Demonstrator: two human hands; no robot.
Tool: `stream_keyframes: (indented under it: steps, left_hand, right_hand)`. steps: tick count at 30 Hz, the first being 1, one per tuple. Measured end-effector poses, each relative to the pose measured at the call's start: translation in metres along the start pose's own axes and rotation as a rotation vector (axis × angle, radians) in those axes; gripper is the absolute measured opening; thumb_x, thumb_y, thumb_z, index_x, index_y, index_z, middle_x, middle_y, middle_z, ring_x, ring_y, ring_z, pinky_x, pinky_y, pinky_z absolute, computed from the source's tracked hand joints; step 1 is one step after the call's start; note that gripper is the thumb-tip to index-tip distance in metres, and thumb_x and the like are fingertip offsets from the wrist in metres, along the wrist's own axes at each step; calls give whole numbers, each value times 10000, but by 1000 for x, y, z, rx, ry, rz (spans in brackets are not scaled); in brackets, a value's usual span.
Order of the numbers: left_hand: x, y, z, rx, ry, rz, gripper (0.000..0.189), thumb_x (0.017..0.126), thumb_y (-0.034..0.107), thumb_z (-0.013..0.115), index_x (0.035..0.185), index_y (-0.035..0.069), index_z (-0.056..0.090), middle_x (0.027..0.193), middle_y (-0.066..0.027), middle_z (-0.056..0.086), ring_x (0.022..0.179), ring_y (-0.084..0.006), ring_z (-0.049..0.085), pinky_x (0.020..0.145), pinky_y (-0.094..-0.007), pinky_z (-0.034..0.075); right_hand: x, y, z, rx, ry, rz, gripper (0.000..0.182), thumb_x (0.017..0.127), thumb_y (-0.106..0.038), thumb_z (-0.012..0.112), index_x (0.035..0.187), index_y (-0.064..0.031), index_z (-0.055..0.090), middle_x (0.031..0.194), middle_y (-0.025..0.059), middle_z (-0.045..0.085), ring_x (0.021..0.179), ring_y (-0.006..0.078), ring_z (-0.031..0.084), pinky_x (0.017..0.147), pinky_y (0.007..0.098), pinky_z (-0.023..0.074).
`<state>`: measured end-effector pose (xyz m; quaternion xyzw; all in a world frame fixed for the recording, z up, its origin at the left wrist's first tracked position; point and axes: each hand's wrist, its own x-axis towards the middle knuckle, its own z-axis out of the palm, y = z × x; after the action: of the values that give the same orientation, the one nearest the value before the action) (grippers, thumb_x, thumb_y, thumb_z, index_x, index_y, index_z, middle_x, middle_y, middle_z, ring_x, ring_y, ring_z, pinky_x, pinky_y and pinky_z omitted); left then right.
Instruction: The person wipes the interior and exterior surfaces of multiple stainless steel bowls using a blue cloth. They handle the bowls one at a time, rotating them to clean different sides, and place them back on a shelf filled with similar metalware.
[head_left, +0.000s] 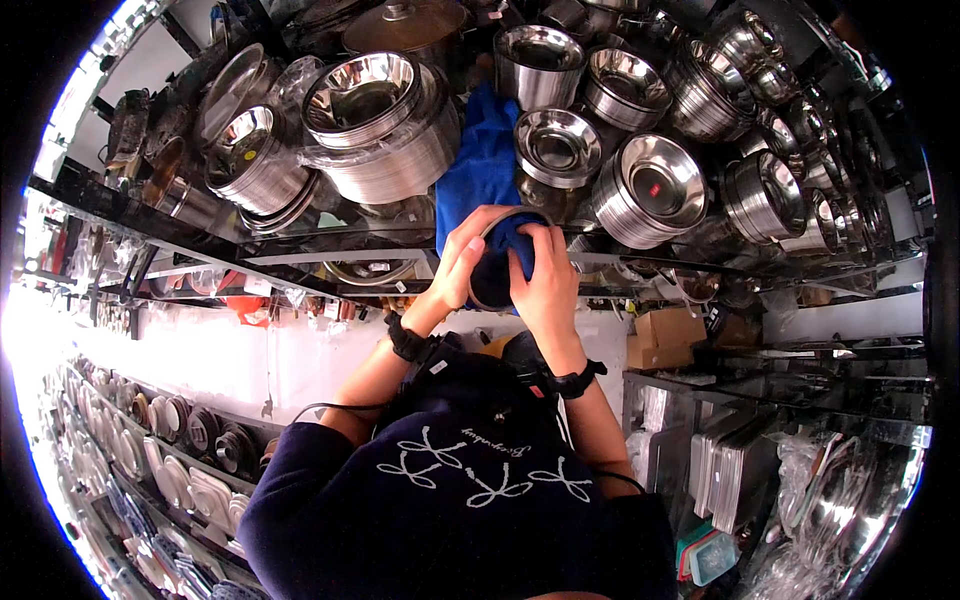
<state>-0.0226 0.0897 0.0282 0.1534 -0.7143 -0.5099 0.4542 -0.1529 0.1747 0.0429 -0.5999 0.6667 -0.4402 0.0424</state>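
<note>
A round, dark-looking metal bowl (491, 283) is held tilted between both hands in front of my body. My left hand (461, 259) grips its rim on the left side, thumb on top. Inside it, my right hand (545, 270) presses part of a blue cloth (480, 161) with bent fingers. The rest of that cloth lies over the shelf beyond the bowl, between stacks of steel bowls. A tall stack of steel bowls (390, 161) stands left of the cloth, and a smaller steel bowl (559, 146) sits right of it.
The glass shelf's front edge (300, 251) runs just beyond my hands. More stacked steel bowls (637, 202) crowd the shelf's right side. A cardboard box (667, 337) is at the right. Shelves with dishes (180, 480) stand behind me at left, metal trays (724, 472) at right.
</note>
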Motion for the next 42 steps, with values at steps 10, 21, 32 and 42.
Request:
stream_keyframes:
  steps: [10, 21, 32, 42]
  left_hand:
    - [37, -6, 2, 31, -34, 82, 680, 960, 452, 366, 1307, -102, 550, 1275, -255, 601, 1214, -392, 569, 1065, -415, 402]
    - [41, -10, 3, -25, -20, -39, 693, 963, 487, 358, 1286, -84, 581, 1254, -245, 616, 1187, -381, 580, 1042, -415, 416]
    - [22, -12, 3, -21, 18, -122, 792, 949, 568, 341, 1334, -97, 531, 1305, -215, 591, 1246, -311, 545, 1097, -390, 368]
    - [19, -12, 22, -71, 67, -99, 785, 946, 553, 327, 1325, -103, 533, 1255, -204, 625, 1184, -295, 584, 1062, -382, 404]
  right_hand:
    - [29, 5, -8, 196, -109, -205, 375, 860, -83, 658, 1190, -24, 490, 1144, 216, 550, 955, 469, 602, 753, 513, 528]
    - [32, 15, -33, 95, -395, -186, 376, 811, -91, 716, 1165, -124, 597, 1094, 149, 582, 916, 410, 653, 755, 495, 550]
    - [29, 12, 6, -40, 4, -29, 405, 823, -59, 697, 1179, -56, 505, 1083, 175, 557, 876, 417, 646, 706, 472, 539]
    - [12, 18, -16, 196, -328, -175, 414, 852, -95, 656, 1240, -65, 513, 1234, 241, 540, 965, 478, 620, 757, 516, 546]
